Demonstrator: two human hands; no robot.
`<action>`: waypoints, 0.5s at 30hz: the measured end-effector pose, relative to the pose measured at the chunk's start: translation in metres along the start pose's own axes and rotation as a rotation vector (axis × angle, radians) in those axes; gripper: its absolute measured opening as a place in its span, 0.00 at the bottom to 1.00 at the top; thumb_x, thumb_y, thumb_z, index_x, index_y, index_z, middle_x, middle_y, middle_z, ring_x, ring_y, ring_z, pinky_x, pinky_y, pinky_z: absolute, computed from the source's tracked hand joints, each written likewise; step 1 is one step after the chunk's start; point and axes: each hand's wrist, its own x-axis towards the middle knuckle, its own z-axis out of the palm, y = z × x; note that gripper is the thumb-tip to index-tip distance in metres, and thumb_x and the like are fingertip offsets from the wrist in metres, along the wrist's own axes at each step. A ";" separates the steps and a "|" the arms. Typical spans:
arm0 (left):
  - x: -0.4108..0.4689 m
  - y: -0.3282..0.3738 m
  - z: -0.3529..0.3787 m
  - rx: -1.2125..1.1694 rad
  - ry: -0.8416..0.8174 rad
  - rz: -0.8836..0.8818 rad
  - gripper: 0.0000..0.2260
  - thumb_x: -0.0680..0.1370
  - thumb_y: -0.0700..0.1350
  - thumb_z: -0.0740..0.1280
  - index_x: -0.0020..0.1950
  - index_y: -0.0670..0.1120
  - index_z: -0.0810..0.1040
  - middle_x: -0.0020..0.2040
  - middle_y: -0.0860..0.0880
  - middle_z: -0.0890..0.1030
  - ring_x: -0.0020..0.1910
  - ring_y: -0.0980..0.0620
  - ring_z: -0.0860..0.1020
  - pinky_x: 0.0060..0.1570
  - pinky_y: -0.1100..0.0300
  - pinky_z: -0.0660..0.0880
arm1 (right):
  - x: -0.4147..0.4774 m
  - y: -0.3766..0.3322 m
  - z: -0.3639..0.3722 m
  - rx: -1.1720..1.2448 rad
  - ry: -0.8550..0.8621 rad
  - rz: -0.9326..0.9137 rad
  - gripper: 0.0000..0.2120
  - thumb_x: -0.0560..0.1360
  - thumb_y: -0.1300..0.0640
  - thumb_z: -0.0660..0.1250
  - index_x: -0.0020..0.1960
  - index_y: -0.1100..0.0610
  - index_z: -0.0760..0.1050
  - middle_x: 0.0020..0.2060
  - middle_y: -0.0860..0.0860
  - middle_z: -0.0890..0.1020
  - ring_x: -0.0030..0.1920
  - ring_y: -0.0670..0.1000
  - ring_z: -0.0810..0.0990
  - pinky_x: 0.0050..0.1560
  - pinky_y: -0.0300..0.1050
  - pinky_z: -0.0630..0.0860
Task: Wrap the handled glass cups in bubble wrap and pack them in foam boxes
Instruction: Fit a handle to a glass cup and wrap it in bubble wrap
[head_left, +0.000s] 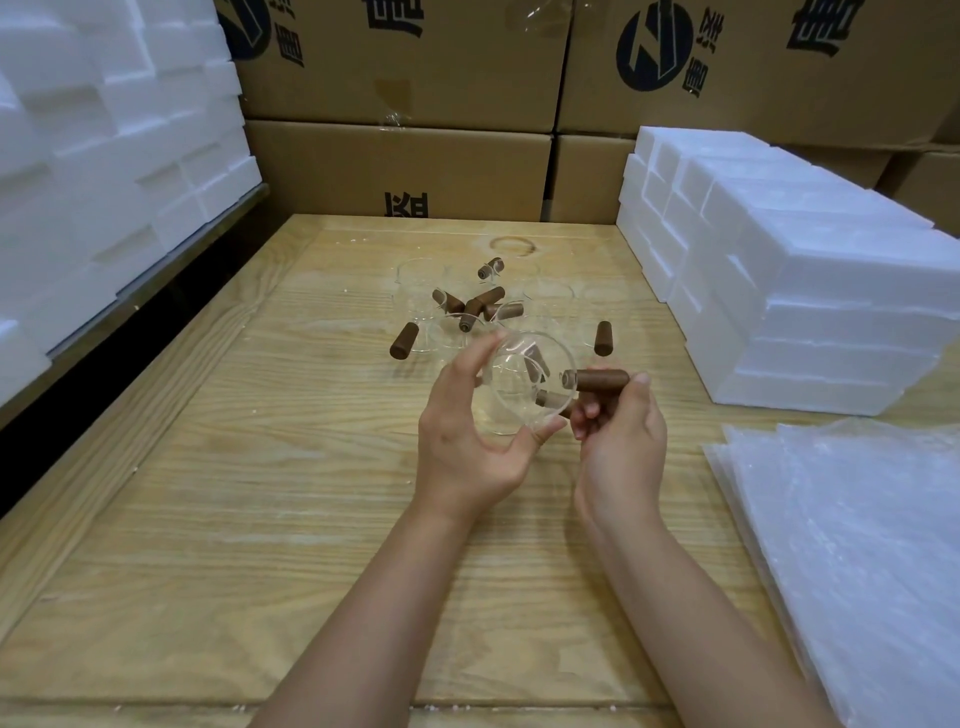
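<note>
Left hand cradles the glass cup; right hand grips its handle (bubble wrap on table, right edge).

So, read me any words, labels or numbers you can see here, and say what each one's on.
Upper left cardboard box: logo and black characters, upside down, cropped; unreadable.
Upper right cardboard box: same logo and characters, upside down; unreadable.
Lower cardboard box: black characters half hidden behind the table; unreadable.
Glass cups, foam boxes, bubble wrap: no text.
</note>
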 end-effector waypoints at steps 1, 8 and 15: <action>0.000 0.002 0.000 -0.006 0.001 -0.010 0.33 0.66 0.52 0.77 0.66 0.43 0.69 0.61 0.58 0.72 0.57 0.56 0.75 0.56 0.68 0.71 | -0.001 0.000 0.000 -0.010 0.002 -0.013 0.20 0.84 0.52 0.49 0.41 0.57 0.73 0.24 0.45 0.69 0.27 0.44 0.67 0.30 0.36 0.67; -0.006 0.003 0.002 -0.078 0.016 -0.135 0.32 0.67 0.54 0.75 0.66 0.46 0.66 0.61 0.49 0.77 0.60 0.53 0.77 0.58 0.56 0.75 | -0.010 -0.007 -0.005 -0.101 -0.070 -0.191 0.20 0.79 0.45 0.52 0.42 0.57 0.75 0.27 0.44 0.71 0.30 0.43 0.68 0.33 0.35 0.68; -0.012 0.008 -0.001 -0.112 0.053 -0.138 0.33 0.67 0.52 0.76 0.67 0.51 0.64 0.65 0.58 0.74 0.65 0.54 0.75 0.59 0.49 0.76 | -0.016 -0.009 -0.007 -0.082 -0.102 -0.234 0.16 0.77 0.45 0.54 0.40 0.47 0.79 0.33 0.46 0.79 0.33 0.45 0.72 0.36 0.35 0.71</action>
